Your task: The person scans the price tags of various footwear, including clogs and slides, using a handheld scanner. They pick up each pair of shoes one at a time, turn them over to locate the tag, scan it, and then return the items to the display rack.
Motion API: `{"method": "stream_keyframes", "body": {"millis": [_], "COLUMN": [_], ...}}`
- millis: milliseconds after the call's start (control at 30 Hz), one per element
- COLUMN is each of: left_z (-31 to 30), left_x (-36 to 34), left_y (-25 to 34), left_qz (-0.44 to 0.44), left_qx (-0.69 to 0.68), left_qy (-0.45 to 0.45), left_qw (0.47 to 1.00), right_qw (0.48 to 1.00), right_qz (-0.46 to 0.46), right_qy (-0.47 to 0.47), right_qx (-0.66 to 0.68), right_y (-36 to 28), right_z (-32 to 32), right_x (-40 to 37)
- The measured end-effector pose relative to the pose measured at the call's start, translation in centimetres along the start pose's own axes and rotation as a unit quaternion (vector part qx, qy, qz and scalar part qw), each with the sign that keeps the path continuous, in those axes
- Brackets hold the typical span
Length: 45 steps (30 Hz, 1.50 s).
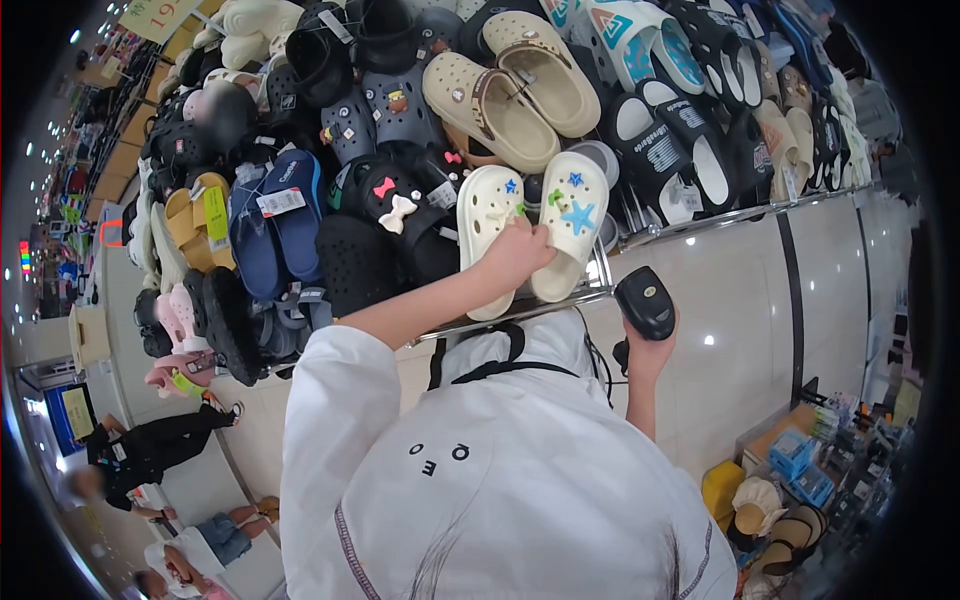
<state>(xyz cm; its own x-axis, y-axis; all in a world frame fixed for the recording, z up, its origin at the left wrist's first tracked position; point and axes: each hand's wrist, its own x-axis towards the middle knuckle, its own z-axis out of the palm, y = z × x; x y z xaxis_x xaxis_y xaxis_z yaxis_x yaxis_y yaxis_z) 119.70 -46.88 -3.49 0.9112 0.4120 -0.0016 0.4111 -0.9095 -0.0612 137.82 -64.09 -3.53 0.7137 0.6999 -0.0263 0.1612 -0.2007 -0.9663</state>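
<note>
Scanner point(646, 303), black, held in right hand point(655, 350), fingers closed round it, partly hidden. Left hand point(515, 252), fingers curled, over white clogs point(572, 240); can't tell whether they grip anything. Clogs side by side at metal rack point(598, 293) edge, near beige clogs point(475, 95).

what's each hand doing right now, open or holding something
Left hand: curled against the cream star-charmed clogs; firm grip cannot be told.
Right hand: closed, holding a black handheld barcode scanner.
</note>
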Motion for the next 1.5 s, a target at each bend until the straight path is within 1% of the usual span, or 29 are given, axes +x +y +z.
{"method": "stream_keyframes", "body": {"millis": [67,133,167,233,267,300,333,367,433,467,533,600,733,800,867,933,1000,1033,1067,1133,1167,1200,1267,1300,1333,1400,1433,1467,1500], "left_z": [0.2,0.6,0.7,0.5,0.3,-0.6,-1.6,-2.6,-5.2,-6.9,-9.6,-9.8,-8.2,-7.6,-7.2,-6.8,-6.5,-6.8,-6.9,-6.9,-6.8,-6.7,-6.4,-5.7,-5.2,-4.5,-4.6,-4.5,-4.3], "left_x": [0.1,0.6,0.7,0.6,0.5,0.3,0.0,-0.2,-0.4,-0.6,-0.9,-1.5,-3.3,-4.5,-5.4,-6.3,-7.1,-7.4,-7.7,-8.3,-8.8,-9.2,-9.9,-10.2,-10.4,-10.6,-10.7,-11.0,-11.2], "left_y": [0.2,0.7,0.6,0.1,0.0,-0.2,-0.4,-0.8,-1.9,-2.5,-3.7,-5.3,-5.9,-5.5,-5.2,-5.6,-6.2,-6.1,-5.9,-5.6,-5.7,-5.9,-6.0,-6.2,-6.0,-5.1,-4.3,-3.9,-3.6], "left_qz": [-0.009,-0.039,-0.038,0.002,0.004,-0.006,-0.016,-0.012,-0.022,-0.021,-0.139,-0.144,-0.171,-0.191,-0.206,-0.221,-0.200,-0.178,-0.181,-0.118,-0.127,-0.131,-0.108,-0.102,-0.104,-0.055,-0.081,-0.081,-0.112], "left_qx": [0.009,0.057,0.057,0.055,0.057,0.056,0.055,0.056,0.013,0.015,-0.095,-0.120,-0.193,-0.225,-0.282,-0.326,-0.428,-0.496,-0.494,-0.627,-0.702,-0.701,-0.769,-0.788,-0.788,-0.898,-0.909,-0.909,-0.925], "left_qy": [0.022,-0.031,-0.031,-0.008,-0.007,0.031,0.069,0.067,0.160,0.158,0.165,0.171,0.206,0.176,0.191,0.192,0.232,0.230,0.231,0.198,0.157,0.160,0.132,0.124,0.125,0.094,0.112,0.114,0.104], "left_qw": [1.000,0.997,0.997,0.998,0.998,0.998,0.996,0.996,0.987,0.987,0.972,0.967,0.944,0.939,0.917,0.899,0.850,0.818,0.818,0.744,0.683,0.683,0.616,0.595,0.594,0.427,0.393,0.392,0.348], "right_qw": [1.000,1.000,1.000,1.000,1.000,0.999,0.999,0.999,0.997,0.997,0.995,0.996,0.992,0.991,0.996,0.994,0.979,0.956,0.955,0.920,0.911,0.909,0.885,0.873,0.872,0.873,0.878,0.877,0.876], "right_qz": [0.004,0.006,0.006,0.003,-0.013,-0.029,-0.027,0.007,0.053,0.054,0.078,0.064,0.081,0.091,-0.010,0.006,0.013,0.048,0.048,-0.019,-0.013,-0.013,0.069,0.081,0.082,0.129,0.139,0.139,0.136], "right_qy": [0.001,0.003,0.003,0.005,0.016,0.028,0.032,0.032,0.033,0.033,0.039,0.047,-0.005,-0.028,-0.056,-0.085,-0.164,-0.245,-0.248,-0.316,-0.329,-0.334,-0.376,-0.392,-0.395,-0.428,-0.431,-0.432,-0.442], "right_qx": [0.001,0.003,0.003,0.004,0.009,0.014,0.015,0.017,0.045,0.047,0.049,0.046,0.093,0.096,0.064,0.066,0.116,0.157,0.157,0.230,0.249,0.249,0.265,0.280,0.279,0.193,0.157,0.156,0.133], "right_y": [0.0,0.1,0.0,0.0,0.0,0.0,0.3,0.8,1.6,1.3,-0.4,0.5,0.1,-0.8,-2.6,-3.0,-4.0,-5.4,-5.9,-6.6,-7.0,-7.6,-8.3,-8.1,-8.4,-9.0,-8.0,-7.9,-7.8], "right_z": [-0.2,-0.4,-0.5,-0.6,-0.6,-0.6,-0.8,-1.2,-1.8,-1.7,-1.5,-1.4,-1.0,-0.8,0.2,0.7,1.6,1.9,2.5,3.5,3.9,4.0,4.1,4.5,4.6,4.5,4.5,4.8,5.0], "right_x": [-0.4,-0.6,-0.8,-1.1,-1.2,-1.3,-1.4,-1.4,-1.1,-1.1,-0.9,-0.8,-0.1,0.2,1.1,2.0,2.7,3.1,3.4,3.8,4.2,4.4,4.8,5.1,5.4,5.9,6.3,6.6,6.8]}}
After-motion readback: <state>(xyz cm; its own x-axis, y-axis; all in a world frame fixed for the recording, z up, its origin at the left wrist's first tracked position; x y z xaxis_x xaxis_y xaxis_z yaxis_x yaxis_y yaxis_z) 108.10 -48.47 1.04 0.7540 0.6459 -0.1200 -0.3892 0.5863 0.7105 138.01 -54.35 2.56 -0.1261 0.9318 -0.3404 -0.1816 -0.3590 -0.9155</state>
